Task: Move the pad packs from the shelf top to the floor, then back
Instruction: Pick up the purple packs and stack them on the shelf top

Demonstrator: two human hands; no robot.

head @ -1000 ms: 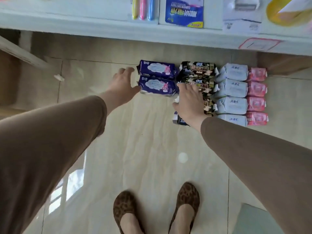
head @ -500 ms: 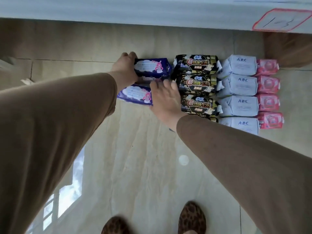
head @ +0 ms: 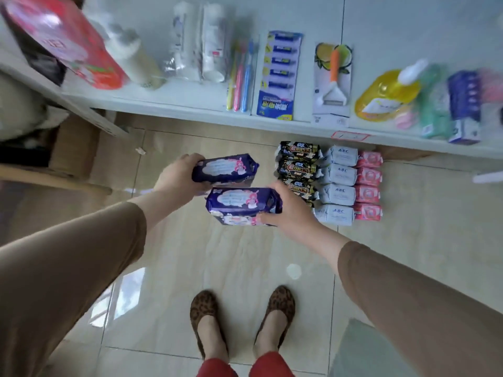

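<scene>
Head view: two purple pad packs held up above the floor.
Left hand (head: 177, 177) grips one purple pack (head: 224, 170) by its end; right hand (head: 290, 210) clasps a stack of purple packs (head: 242, 205), glossy with pink cartoon print. Black packs (head: 298, 170), pale blue packs (head: 339, 186) and pink packs (head: 368, 186) lie in rows on the tiled floor (head: 217, 268) below the shelf (head: 190, 104). Half a second ago the purple packs lay on the tiles; now they are lifted.

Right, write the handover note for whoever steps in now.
Left hand grips one purple pad pack, lifted off the floor.
Right hand grips another purple pack, with one more under it, also lifted.
On the floor by the shelf: black packs, ABC packs, pink packs.
Done: all packs down.
Left: return everything to the shelf.
</scene>
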